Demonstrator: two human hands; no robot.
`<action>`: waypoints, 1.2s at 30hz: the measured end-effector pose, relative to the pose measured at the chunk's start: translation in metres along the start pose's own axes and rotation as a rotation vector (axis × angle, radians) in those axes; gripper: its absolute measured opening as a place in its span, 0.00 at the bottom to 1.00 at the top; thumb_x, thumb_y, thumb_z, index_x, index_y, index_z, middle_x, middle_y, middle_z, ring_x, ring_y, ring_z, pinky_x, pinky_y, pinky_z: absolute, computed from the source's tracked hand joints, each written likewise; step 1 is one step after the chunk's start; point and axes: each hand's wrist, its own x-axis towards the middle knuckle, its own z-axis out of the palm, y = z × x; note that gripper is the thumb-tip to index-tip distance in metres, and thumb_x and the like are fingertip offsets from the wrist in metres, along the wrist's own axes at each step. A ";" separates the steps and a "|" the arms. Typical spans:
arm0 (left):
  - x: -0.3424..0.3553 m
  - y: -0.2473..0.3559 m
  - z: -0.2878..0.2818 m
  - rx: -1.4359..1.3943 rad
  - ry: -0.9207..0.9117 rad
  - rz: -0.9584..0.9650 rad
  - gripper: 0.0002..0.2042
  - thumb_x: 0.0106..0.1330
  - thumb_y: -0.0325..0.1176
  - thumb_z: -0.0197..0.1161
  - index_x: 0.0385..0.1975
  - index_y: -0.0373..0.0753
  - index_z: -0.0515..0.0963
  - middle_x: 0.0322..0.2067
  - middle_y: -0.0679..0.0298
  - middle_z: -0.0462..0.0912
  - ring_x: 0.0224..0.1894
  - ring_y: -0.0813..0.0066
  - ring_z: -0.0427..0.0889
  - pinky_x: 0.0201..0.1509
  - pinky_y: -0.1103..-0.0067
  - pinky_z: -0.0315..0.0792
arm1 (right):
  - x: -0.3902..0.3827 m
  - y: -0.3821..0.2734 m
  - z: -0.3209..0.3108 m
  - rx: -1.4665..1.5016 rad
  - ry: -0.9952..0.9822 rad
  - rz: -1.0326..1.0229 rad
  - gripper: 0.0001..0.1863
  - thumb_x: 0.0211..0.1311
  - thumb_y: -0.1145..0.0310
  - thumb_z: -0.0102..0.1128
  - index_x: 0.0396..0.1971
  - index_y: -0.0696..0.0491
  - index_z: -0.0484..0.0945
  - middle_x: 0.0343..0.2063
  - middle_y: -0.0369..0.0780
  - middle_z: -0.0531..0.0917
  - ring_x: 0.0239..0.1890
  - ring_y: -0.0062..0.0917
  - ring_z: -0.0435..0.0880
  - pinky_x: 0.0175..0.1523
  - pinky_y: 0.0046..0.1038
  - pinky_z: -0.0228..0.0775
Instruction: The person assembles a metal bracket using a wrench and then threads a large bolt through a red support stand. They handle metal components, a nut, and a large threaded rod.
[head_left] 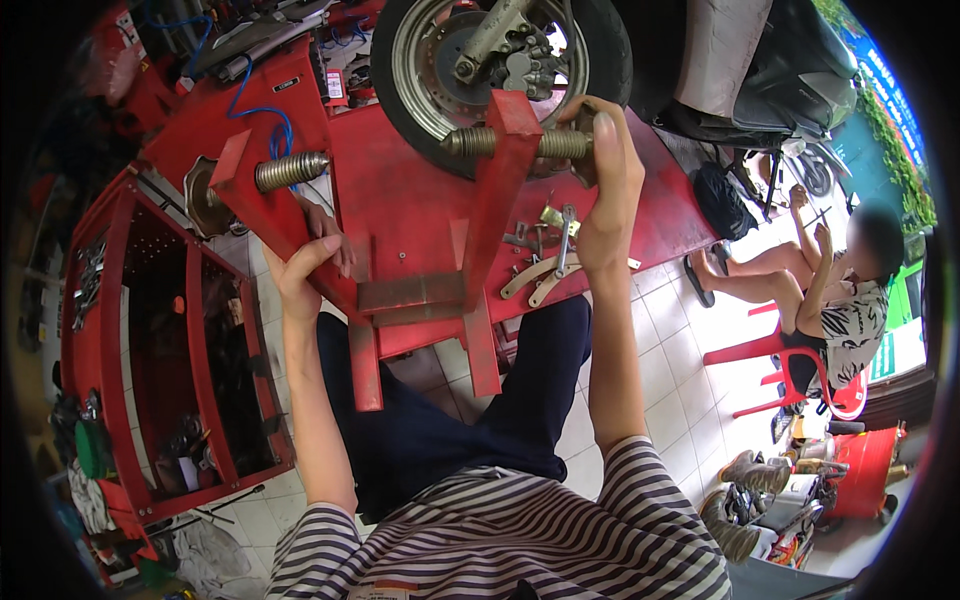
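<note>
In front of me is a red metal stand (490, 215) with two uprights, a cross-piece and two legs, above the edge of a red platform (400, 170). My left hand (302, 272) is closed around its left upright, fingers showing behind the bar. At the top of that upright sits a thick threaded screw (292, 171) with a round handwheel (203, 196) on its outer end. Through the right upright runs another threaded screw (468, 141). My right hand (612, 190) grips the outer end of that screw, its fingers partly hidden behind it.
Beyond the stand is a motorcycle front wheel (400, 85). A wrench (566, 240) and curved metal parts (540, 275) lie on the platform. A red tool cabinet (200, 370) stands at left. On the right, a person (850, 310) sits on a red chair (770, 350), near a red container (865, 475).
</note>
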 end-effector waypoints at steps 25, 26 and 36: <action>-0.002 -0.002 0.002 0.024 -0.010 0.028 0.11 0.53 0.26 0.59 0.33 0.34 0.66 0.19 0.63 0.67 0.14 0.73 0.70 0.20 0.76 0.70 | 0.001 0.013 -0.014 0.178 -0.094 -0.292 0.17 0.73 0.65 0.52 0.55 0.58 0.73 0.48 0.40 0.81 0.51 0.21 0.79 0.55 0.23 0.67; 0.000 0.000 0.003 0.003 0.011 0.043 0.09 0.53 0.24 0.60 0.28 0.34 0.66 0.18 0.63 0.68 0.13 0.73 0.70 0.19 0.76 0.69 | -0.003 0.009 -0.012 0.167 -0.102 -0.300 0.18 0.73 0.65 0.53 0.56 0.58 0.72 0.49 0.41 0.80 0.52 0.22 0.78 0.58 0.24 0.66; -0.003 0.003 0.002 -0.014 0.000 0.018 0.10 0.52 0.24 0.61 0.30 0.33 0.67 0.19 0.64 0.69 0.14 0.74 0.71 0.19 0.76 0.69 | -0.004 0.001 -0.026 -0.156 -0.031 -0.312 0.23 0.76 0.60 0.46 0.63 0.56 0.65 0.54 0.44 0.78 0.56 0.28 0.77 0.60 0.26 0.65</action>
